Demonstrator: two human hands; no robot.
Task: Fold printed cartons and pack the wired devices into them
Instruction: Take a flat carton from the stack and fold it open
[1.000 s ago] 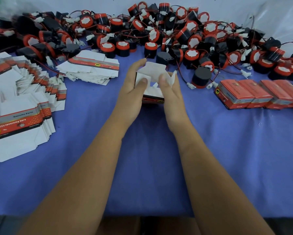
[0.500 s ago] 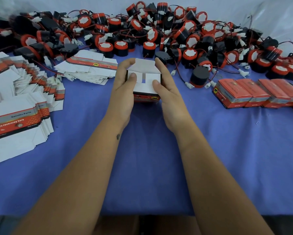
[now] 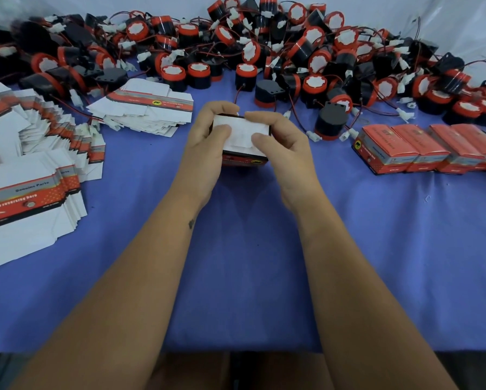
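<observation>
Centre of bench [image 3: 250,277]: carton [image 3: 240,136] clamped between left hand [image 3: 205,147] and right hand [image 3: 284,147], thumbs pressing white end flaps. Light, thin card, likely crushable; best held by side walls. At 12 o'clock: wired devices [image 3: 264,52], rigid, wires prone to snagging.

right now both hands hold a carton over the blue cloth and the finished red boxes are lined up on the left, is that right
Not quite: the finished red boxes are lined up on the right, as the head view shows. The left hand and right hand do hold a carton over the blue cloth.
</observation>
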